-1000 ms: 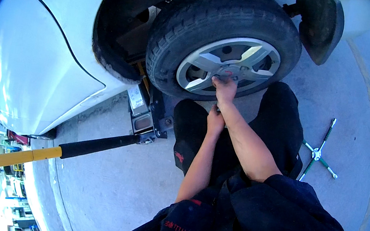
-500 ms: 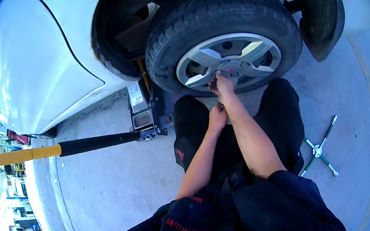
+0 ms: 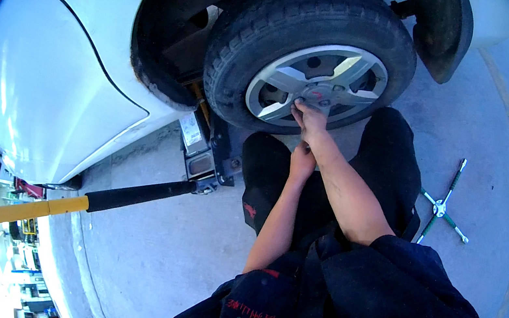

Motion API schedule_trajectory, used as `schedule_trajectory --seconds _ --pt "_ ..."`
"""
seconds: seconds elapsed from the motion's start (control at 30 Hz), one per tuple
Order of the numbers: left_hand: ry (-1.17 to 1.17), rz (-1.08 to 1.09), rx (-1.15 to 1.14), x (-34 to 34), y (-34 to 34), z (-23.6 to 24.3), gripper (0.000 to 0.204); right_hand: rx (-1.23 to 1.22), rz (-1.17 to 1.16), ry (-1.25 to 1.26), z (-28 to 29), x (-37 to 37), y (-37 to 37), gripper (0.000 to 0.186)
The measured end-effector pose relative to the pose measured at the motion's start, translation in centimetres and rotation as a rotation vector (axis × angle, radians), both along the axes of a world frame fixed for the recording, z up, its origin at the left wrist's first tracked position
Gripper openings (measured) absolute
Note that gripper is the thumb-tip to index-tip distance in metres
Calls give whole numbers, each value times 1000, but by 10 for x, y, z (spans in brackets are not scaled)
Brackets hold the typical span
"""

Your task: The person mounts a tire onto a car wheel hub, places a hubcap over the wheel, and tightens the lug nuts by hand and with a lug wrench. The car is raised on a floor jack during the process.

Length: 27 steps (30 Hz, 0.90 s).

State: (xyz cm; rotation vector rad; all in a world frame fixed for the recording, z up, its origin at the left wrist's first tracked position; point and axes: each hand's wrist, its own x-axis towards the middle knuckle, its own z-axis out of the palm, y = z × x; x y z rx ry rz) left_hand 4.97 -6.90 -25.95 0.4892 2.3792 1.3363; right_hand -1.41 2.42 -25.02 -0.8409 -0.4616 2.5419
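A black tyre on a silver spoked wheel stands at the wheel arch of a white car. My right hand reaches to the lower left of the wheel's hub. Its darkened fingers are drawn together at the hub by a nut position; whatever is in them is hidden. Just below, my left hand is closed close under the right wrist. Something dark shows at its fingertips, too small to name. My dark-clothed knees are on either side of both hands, near the tyre.
A floor jack stands under the car, its yellow and black handle slanting out left. On the concrete at right lies a four-way lug wrench. The white car body fills the upper left; a mud flap hangs beyond the tyre.
My right-hand fingers have shifted slightly at the hub, while my left hand stays beneath. The whole view has moved a little; wheel, jack and wrench otherwise look the same.
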Motion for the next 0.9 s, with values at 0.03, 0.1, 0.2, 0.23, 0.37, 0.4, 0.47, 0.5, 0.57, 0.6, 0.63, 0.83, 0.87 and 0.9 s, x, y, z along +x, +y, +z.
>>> schedule_trajectory --seconds 0.03,0.1,0.2,0.23,0.37,0.4,0.47,0.5,0.57,0.6,0.63,0.83,0.87,0.9 --pt "3 1 -17 -1 -2 3 42 16 51 -40 1 0 -2 18" --pt "7 17 -38 0 -9 8 44 49 153 -117 4 0 -6 17" --pt "-1 -6 -29 2 -2 7 44 21 101 -146 12 5 -2 7" --pt "-3 -11 -26 2 -1 8 44 -6 87 -139 11 5 0 7" --pt "24 -12 -23 4 -3 13 43 -70 54 -114 13 3 -2 7" --pt "28 -6 -38 4 -6 14 43 -76 54 -108 15 2 -6 6" --pt "21 -6 -57 4 -6 14 42 -45 26 -74 15 3 -6 7" --pt "12 -2 -68 2 -6 12 42 -30 15 -57 15 3 -7 7" --pt "0 -15 -61 2 -1 8 41 -44 15 -69 12 5 -1 7" --pt "-1 -21 -45 3 1 6 42 -50 15 -74 10 6 2 7" --pt "3 -19 -34 3 0 7 42 -74 5 -78 8 5 1 7" --pt "44 -11 -4 4 -4 8 40 -130 -19 -45 7 4 -4 6" --pt "38 -3 -16 4 -5 9 41 -88 -19 -43 9 5 -8 6" --pt "32 5 -28 5 -7 9 41 -45 -20 -41 12 5 -11 6"
